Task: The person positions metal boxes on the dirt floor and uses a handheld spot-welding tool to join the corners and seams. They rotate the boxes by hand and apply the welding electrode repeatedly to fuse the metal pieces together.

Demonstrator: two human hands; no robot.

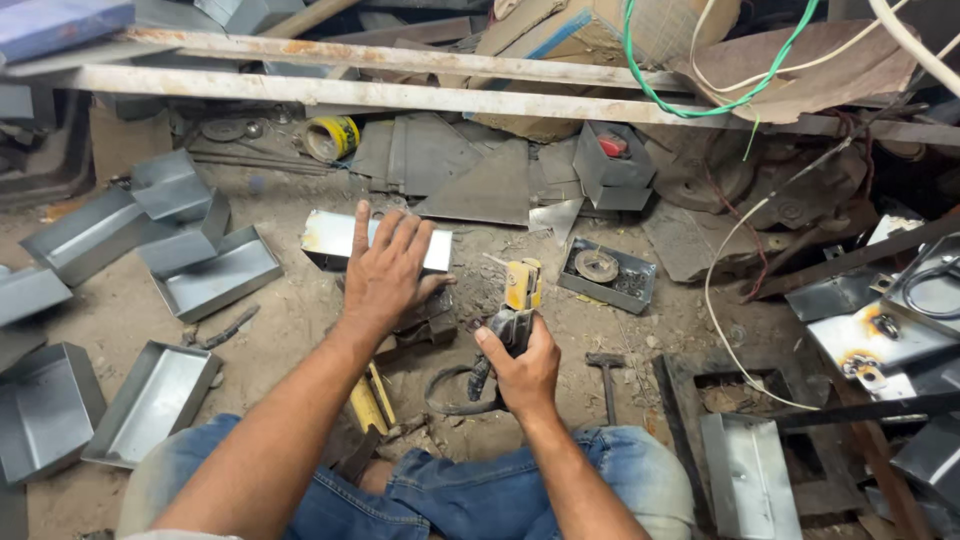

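The left hand (385, 268) lies flat, fingers spread, pressing on a folded sheet-metal tray (335, 238) at the middle of the dusty floor (290, 330). Just beside it, the right hand (520, 372) is clamped around a yellow-tipped welding electrode holder (520, 295), held upright. A hammer (607, 380) lies near the right knee.

head-worn camera, looking steeply down (single view), close over lap and floor (300, 330)

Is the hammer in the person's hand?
No, the hammer lies on the ground beside the right hand, which grips a yellow tool.
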